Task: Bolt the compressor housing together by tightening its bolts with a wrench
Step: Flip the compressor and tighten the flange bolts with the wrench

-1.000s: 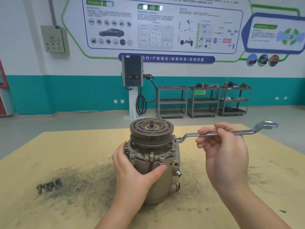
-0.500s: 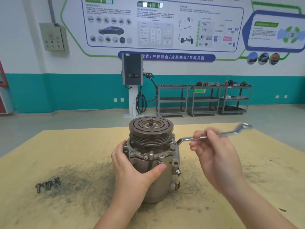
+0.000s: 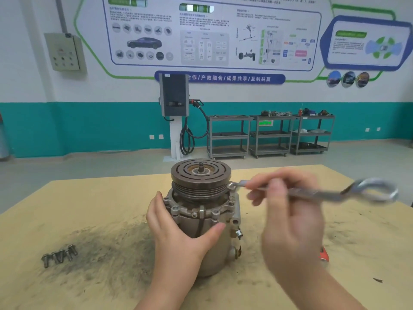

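2 hands work a compressor housing (image 3: 202,222) standing upright on a workshop table (image 3: 93,198): the left hand (image 3: 178,233) wraps its front, while the blurred right hand (image 3: 288,211) grips a wrench (image 3: 317,193) whose shaft runs rightward from a rim bolt (image 3: 231,186). 4 loose bolts (image 3: 59,256) lie well left.

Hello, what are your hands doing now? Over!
Left hand holds compressor. Right hand grips wrench, ring end on bolt. Nothing blocking.
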Available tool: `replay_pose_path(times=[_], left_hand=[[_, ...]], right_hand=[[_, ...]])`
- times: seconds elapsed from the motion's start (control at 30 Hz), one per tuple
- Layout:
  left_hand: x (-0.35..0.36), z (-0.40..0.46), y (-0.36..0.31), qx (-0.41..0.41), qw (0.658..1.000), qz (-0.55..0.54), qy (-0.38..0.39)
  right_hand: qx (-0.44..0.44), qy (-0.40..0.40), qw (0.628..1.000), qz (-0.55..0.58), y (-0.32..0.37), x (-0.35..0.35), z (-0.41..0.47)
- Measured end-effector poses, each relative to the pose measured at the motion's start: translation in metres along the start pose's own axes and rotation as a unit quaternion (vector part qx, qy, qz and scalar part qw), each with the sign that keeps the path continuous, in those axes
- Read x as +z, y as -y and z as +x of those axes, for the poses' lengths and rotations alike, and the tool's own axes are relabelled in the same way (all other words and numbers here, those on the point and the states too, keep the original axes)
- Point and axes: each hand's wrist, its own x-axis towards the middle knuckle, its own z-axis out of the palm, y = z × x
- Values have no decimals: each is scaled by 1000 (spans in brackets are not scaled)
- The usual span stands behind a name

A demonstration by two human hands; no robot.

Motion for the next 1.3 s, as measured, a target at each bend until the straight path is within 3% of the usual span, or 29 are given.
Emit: replay_pose_path(times=[0.07,0.17,0.47,0.53,0.6,0.67,0.73,0.83,0.9,1.03,1.13,1.23,1.3], left_hand=[[1,-1,-3,-10,1000,-4,-4],[4,-1,-2,-5,1000,16,-18],[1,4,2,15,999,44,-16],[0,4,2,17,999,38,-9],[-1,4,4,20,999,31,-7],[-1,4,5,25,999,22,-8],[0,5,8,27,999,21,-10],[-1,4,7,13,1000,20,-4],[-1,6,3,9,1000,9,-7],[-1,11,-4,-15,1000,-17,-11],[-2,8,3,18,999,26,-3],[-3,7,10,24,999,42,-3],[-3,8,11,25,999,39,-1]], right_hand=[[166,-77,974,134,-5,-10,13],[354,-112,889,270,-22,-17,25],[468,-44,819,328,-50,-18,34],[442,-61,827,343,-49,-20,21],[345,-80,874,331,-43,-19,-6],[203,-61,952,221,-36,-17,-32],[76,30,994,68,-27,-11,-47],[-67,129,982,-120,-19,1,-51],[-101,144,971,-164,-13,13,-48],[-128,136,968,-165,-6,24,-34],[-98,92,988,-74,0,19,-20],[88,-20,991,95,0,8,0],[244,-79,946,196,-8,-1,13]])
